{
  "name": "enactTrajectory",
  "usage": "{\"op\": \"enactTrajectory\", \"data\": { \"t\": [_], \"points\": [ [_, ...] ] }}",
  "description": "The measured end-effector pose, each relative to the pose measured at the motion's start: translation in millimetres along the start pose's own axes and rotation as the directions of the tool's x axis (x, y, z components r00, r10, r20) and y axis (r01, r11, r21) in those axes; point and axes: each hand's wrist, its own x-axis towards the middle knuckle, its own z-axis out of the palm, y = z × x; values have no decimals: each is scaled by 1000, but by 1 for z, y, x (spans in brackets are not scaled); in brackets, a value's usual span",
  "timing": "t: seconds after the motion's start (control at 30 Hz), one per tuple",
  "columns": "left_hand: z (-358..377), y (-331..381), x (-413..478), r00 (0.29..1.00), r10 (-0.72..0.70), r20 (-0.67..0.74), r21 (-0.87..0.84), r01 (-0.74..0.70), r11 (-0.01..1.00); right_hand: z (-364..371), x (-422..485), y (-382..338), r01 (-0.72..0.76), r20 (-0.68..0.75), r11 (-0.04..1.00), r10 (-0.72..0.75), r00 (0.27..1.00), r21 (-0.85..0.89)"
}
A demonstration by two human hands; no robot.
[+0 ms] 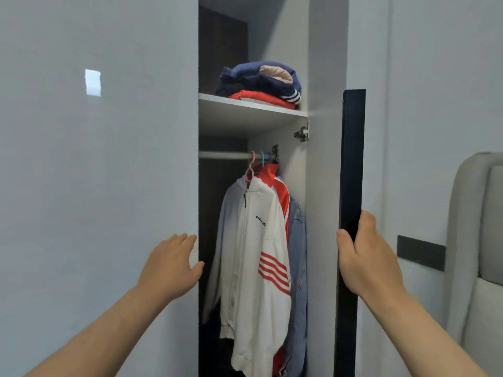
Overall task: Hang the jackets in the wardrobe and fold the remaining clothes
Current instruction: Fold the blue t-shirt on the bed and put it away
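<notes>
while the left hand [170,265] lies flat on one door [109,186], the right hand [364,257] grips the other door's edge [352,164].

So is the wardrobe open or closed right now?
Open. The right door is swung out edge-on, gripped by the right hand, and the hanging jackets and shelf inside are visible.

One piece of writing shows: a short word in black cursive script on the chest of the white jacket [261,257] hanging in the wardrobe; it seems to start with "ecc", but a fold of cloth hides its end and the whole cannot be read; no other text, number or sign is legible.
</notes>
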Motion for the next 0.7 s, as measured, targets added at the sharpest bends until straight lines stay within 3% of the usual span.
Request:
{"op": "enactTrajectory", "data": {
  "t": [0.23,0.4,0.6,0.7],
  "points": [
    [0,-21,11,999,1,-50,41,1,999,55,3,-26,106,98,982,-122,988,159],
    [8,-30,17,995,27,-101,99,-17,995,107,8,-52,88,176,885,-187,966,457],
    [21,-53,39,994,55,-93,201,-35,979,160,18,-80,103,300,897,-250,921,431],
    [25,-61,50,992,88,-93,302,-56,952,172,23,-64,229,349,890,-375,859,393]
  ]
}}
